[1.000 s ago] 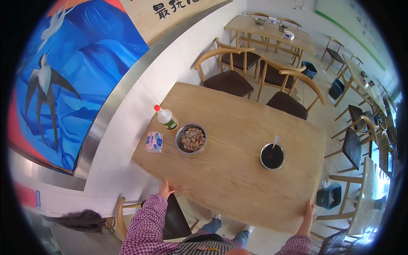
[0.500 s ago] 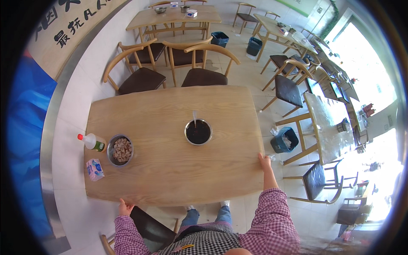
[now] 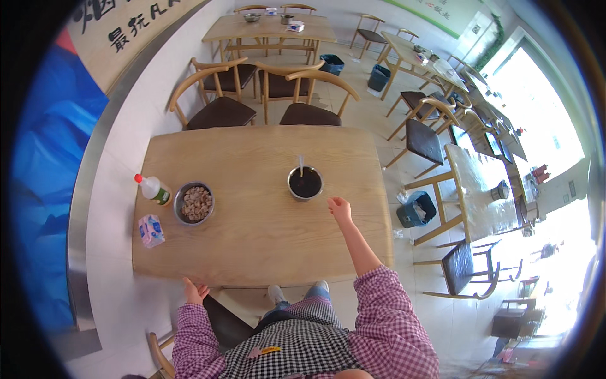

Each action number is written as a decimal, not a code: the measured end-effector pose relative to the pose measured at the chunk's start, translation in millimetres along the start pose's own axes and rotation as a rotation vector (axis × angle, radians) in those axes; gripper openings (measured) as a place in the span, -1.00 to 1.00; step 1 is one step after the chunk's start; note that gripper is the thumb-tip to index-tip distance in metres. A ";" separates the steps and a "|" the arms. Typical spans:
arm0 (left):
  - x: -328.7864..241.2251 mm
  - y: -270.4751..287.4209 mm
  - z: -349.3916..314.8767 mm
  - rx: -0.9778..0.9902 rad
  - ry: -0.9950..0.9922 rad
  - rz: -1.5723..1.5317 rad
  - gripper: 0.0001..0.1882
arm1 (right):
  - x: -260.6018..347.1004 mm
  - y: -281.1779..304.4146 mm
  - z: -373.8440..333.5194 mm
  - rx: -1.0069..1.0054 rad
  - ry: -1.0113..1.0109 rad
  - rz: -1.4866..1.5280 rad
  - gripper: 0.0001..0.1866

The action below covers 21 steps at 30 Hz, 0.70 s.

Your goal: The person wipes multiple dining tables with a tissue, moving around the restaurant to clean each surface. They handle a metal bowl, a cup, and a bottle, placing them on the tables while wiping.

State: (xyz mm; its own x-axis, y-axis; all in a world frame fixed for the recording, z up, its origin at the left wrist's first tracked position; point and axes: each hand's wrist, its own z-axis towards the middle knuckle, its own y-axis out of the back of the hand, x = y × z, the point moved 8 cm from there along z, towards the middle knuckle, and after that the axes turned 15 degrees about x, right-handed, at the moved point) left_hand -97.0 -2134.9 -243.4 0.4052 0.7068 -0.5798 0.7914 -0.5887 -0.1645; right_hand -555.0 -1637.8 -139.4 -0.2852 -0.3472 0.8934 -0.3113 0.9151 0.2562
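My right hand (image 3: 339,208) hangs over the wooden table (image 3: 252,252), just right of and nearer than a metal bowl of dark liquid (image 3: 305,184). Its fingers are loosely bent and apart, with nothing seen in them. A spoon (image 3: 301,165) leans in that bowl, its handle pointing to the far side. My left hand (image 3: 195,291) is at the near table edge, open, thumb and fingers apart. Whether it touches the edge, I cannot tell. Toward the table's left stand a metal bowl of pale brown chunks (image 3: 196,203), a red-capped bottle (image 3: 153,189) and a pink-white tissue pack (image 3: 151,231).
Chairs (image 3: 221,114) line the far side of the table, and a dark-seated chair (image 3: 228,322) stands beside my left arm. A white wall (image 3: 120,164) runs along the left. Blue bins (image 3: 416,210) and further tables (image 3: 480,189) stand to the right.
My right hand has left the table's right edge and moved inward, close to the bowl of dark liquid. My left hand stays by the near edge. The whole view has shifted slightly.
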 end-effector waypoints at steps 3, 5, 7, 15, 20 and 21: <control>21.5 11.5 -15.3 -0.063 -0.014 -0.027 -0.24 | -1.0 -28.7 24.3 0.041 -0.081 0.312 -0.74; 42.3 21.5 -30.0 -0.033 0.001 0.000 -0.25 | -4.8 -41.5 38.3 0.019 -0.097 0.431 -0.77; 69.8 37.2 -55.8 -0.049 0.029 0.034 -0.27 | -12.1 -43.4 48.9 0.008 -0.127 0.485 -0.79; 139.9 70.9 -163.0 -0.416 0.060 -0.057 -0.56 | -18.3 -39.4 64.1 0.096 -0.125 0.531 -0.85; 109.6 58.7 -145.8 -0.455 -0.118 -0.156 -0.73 | 10.6 -34.2 66.2 0.121 -0.105 0.383 -0.84; 95.4 58.8 -134.8 -0.487 -0.125 -0.167 -0.76 | 21.2 -36.9 68.0 0.154 -0.093 0.351 -0.84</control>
State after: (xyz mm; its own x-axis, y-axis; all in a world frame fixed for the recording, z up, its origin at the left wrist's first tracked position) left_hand 49.9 -2049.2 -200.7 0.2215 0.7058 -0.6729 0.9734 -0.2010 0.1096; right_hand -611.1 -1692.9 -155.0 -0.4773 -0.0422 0.8777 -0.3104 0.9425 -0.1235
